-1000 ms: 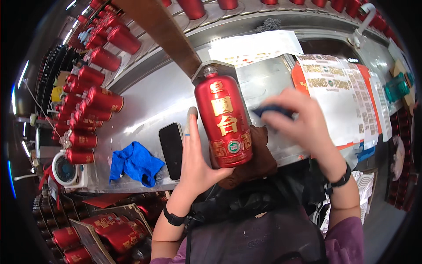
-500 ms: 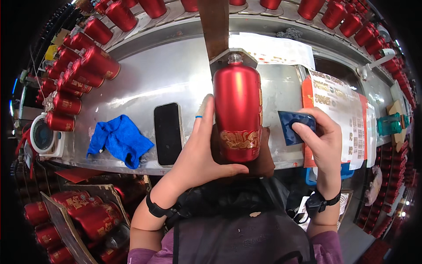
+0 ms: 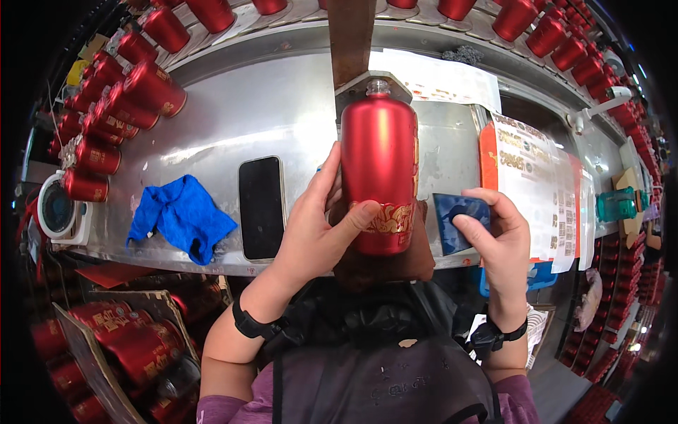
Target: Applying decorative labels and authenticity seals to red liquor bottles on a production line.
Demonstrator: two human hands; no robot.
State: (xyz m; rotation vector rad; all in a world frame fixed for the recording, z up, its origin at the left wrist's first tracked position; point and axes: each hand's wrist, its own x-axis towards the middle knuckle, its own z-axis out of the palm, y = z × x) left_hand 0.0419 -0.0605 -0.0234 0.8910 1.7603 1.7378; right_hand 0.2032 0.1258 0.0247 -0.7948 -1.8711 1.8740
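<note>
A glossy red bottle (image 3: 380, 152) with a clear glass neck and gold ornament near its base lies on a brown padded rest (image 3: 417, 265), its neck pointing away from me. My left hand (image 3: 318, 219) grips its lower left side, the thumb across the gold ornament and the fingers along the flank. To the right of the bottle, my right hand (image 3: 498, 237) pinches a dark blue, flat, four-sided scraper-like piece (image 3: 452, 212) between thumb and fingers. The blue piece is apart from the bottle.
Left on the metal bench are a black-screened phone (image 3: 260, 205), a blue cloth (image 3: 180, 219) and several red bottles (image 3: 152, 95). Sheets of gold stickers (image 3: 526, 177) lie at right. A conveyor with red bottles (image 3: 212, 14) runs behind; a brown post (image 3: 352, 42) rises beyond the bottle.
My left thumb has moved from below the bottle's base up onto its gold ornament. My right hand has come a little left, nearer the bottle, with the blue piece. The view has shifted slightly.
</note>
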